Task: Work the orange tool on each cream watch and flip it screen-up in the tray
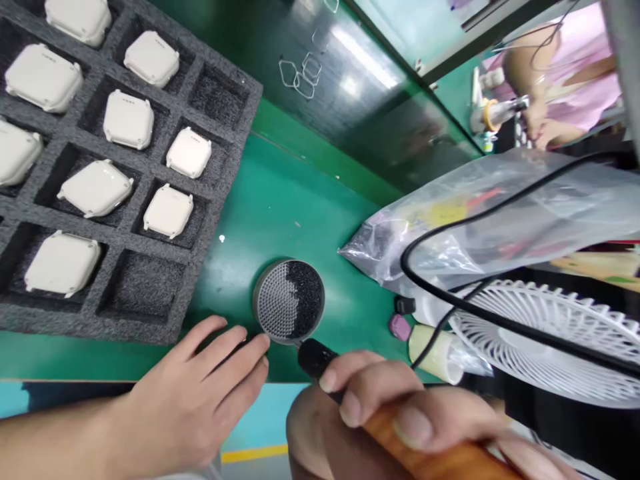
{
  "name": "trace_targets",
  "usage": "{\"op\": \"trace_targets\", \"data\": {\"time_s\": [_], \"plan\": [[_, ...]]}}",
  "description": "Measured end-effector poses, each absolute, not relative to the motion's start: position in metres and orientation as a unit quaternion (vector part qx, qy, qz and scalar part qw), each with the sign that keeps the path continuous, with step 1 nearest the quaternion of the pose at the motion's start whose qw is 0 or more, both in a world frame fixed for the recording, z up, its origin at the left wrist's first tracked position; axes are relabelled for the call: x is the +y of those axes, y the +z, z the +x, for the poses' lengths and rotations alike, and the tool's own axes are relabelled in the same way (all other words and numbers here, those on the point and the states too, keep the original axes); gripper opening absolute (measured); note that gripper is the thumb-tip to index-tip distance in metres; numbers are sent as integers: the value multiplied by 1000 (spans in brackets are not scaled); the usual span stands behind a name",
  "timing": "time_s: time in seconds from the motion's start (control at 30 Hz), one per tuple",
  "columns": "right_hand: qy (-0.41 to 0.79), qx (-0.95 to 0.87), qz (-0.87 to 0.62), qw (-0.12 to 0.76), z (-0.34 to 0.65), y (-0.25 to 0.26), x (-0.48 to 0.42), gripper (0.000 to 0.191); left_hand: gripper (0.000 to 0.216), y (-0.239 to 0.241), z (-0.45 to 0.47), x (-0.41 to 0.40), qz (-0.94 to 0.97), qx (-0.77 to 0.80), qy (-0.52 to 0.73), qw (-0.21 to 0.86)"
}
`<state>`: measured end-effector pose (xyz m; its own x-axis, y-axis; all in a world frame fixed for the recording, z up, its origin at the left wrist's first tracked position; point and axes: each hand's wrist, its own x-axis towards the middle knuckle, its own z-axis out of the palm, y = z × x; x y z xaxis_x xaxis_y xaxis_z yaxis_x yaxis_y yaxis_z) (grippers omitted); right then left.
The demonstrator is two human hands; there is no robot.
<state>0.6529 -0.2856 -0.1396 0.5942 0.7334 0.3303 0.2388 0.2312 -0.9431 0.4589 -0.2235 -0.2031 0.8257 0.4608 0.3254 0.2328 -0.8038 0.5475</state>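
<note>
My right hand (400, 407) is wrapped round a screwdriver (320, 360) with an orange-brown handle and a black nose. Its thin metal tip reaches the near rim of a round metal dish (275, 303). Tiny black pieces (307, 300), which look like screws, cover the right part of the dish's dimpled floor. Beside the dish, my left hand (195, 393) lies over the table's front edge with fingers stretched out, holding nothing. A fingertip is close to the rim; contact is hard to tell. White watch-like cases (167, 210) sit in a grey foam tray (220, 193) at the left.
Several thin ring-shaped frames (300, 77) lie on a dark glossy surface at the back. To the right are a clear plastic bag (475, 220), a black cable (425, 233), a white plastic basket (550, 333) and a pale yellow roll (435, 353). Another person's hands (540, 123) work beyond.
</note>
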Motion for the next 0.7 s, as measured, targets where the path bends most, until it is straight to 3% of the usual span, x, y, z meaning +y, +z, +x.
{"op": "trace_targets", "data": {"time_s": [0.13, 0.4, 0.7], "plan": [[241, -437, -565, 657, 657, -145, -275, 35, 36, -206, 459, -225, 921, 196, 231, 247], [206, -449, -567, 659, 652, -151, -262, 45, 29, -203, 464, -224, 911, 217, 227, 268], [174, -379, -562, 715, 642, -149, -252, 24, 31, -205, 464, -224, 904, 229, 239, 271]]}}
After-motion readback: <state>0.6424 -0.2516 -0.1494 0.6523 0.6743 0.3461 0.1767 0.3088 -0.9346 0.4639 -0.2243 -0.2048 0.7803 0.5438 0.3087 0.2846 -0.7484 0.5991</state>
